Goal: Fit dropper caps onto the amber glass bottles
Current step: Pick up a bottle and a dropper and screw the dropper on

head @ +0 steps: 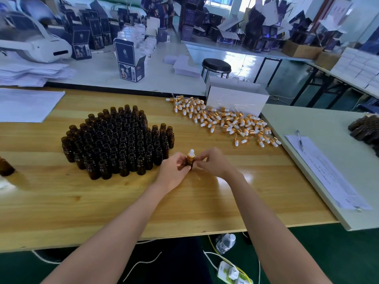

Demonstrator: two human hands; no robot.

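Left hand (pixel 174 170) grips bottle (pixel 189 163), mostly hidden; right hand (pixel 211 162) pinches dropper cap (pixel 191 155) collar.

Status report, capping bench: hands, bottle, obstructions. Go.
Left hand grips the amber bottle; right hand pinches its dropper cap. Cap sits upright on the neck. Uncapped bottles and loose caps stand apart, nothing in the way.

Amber bottles (pixel 117 140), gold-and-white dropper caps (pixel 223 121), wood-grain counter (pixel 61 201).
Bottle glass is dark brown; caps have shiny gold collars and white bulbs; the counter is honey-yellow with darker streaks.
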